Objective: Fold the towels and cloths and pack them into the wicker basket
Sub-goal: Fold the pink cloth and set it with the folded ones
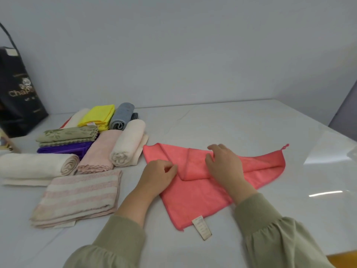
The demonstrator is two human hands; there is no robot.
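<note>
On the white table (231, 122), right of centre, a coral cloth (193, 202) is spread out, part-folded. One flap (193, 167) is turned over onto the middle of the cloth. The flap's left edge is pinched by the left hand (160, 175), with the fingers curled in tight against the thumb. The right hand (224, 163) is laid palm-down on top of the flap, fingers only lightly bent, so the fabric is pressed rather than gripped; the fingertips are blurred. A white label (201, 227) is seen hanging off the cloth's near corner, flat on the table. A small loop (286, 146) is seen at the far right corner. Both forearms are covered by olive sleeves (119, 242). Finished pieces are grouped to the left, apart from the coral cloth. A striped towel (77, 198) is folded flat nearest the camera. A rolled cream towel (36, 165) is placed behind it at the left. A folded pink towel (98, 153) is set next to that roll, and a second cream roll (128, 144) is placed against the pink towel's right side, just beside the coral cloth's far left corner. A green cloth (67, 134) is stacked on a purple cloth (63, 148). Behind these, a yellow cloth (98, 116) and a rolled grey towel (121, 117) are lined up. A black bag (17, 93) is stood at the far left, against the wall.
</note>
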